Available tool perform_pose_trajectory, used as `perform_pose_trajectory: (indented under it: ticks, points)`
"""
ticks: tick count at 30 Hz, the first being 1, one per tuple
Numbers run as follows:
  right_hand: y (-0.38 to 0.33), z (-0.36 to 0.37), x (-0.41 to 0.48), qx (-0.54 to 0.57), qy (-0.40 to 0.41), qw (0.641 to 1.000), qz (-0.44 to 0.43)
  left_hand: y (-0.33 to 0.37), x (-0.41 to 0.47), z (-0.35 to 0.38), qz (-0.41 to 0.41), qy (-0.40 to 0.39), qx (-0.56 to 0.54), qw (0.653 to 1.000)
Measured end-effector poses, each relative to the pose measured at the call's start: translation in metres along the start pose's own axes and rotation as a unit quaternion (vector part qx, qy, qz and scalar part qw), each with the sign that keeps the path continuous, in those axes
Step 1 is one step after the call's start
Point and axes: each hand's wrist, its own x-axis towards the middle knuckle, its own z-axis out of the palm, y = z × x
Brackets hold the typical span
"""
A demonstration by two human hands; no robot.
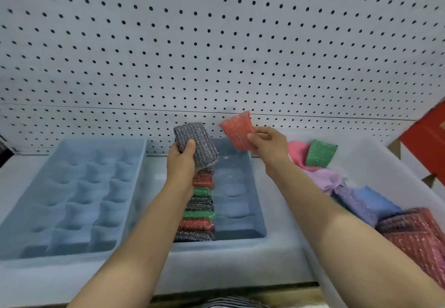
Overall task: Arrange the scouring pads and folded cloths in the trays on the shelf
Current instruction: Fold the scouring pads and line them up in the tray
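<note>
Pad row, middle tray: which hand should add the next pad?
Left, likely. The left hand holds the grey pad just above the row; the right hand holds the red pad off to its right.

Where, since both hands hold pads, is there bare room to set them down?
The left tray is bare all over. In the middle tray, the stretch between the pad row and its right wall is free. Crowded: the row itself along that tray's left side, and the bin at right, heaped with pads and cloths.
</note>
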Motion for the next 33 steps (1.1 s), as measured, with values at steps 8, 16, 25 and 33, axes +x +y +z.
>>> perform_pose_trajectory:
  ticks: [8,16,25,33]
  points:
    - [0.025,0.02,0.044,-0.451,-0.065,0.864,-0.214,-0.007,0.021,0.001,-0.006,0.05,-0.02,0.999]
    - [0.044,0.044,0.048,-0.525,-0.059,0.792,-0.307,-0.016,0.028,-0.006,-0.008,0.038,-0.018,0.999]
    - [0.008,0.05,0.025,-0.218,-0.096,0.965,-0.114,-0.016,0.026,0.004,0.006,0.01,0.009,1.0]
    - [0.002,0.045,0.005,0.078,-0.212,0.959,0.169,-0.019,0.024,0.013,0.006,-0.025,0.023,0.999]
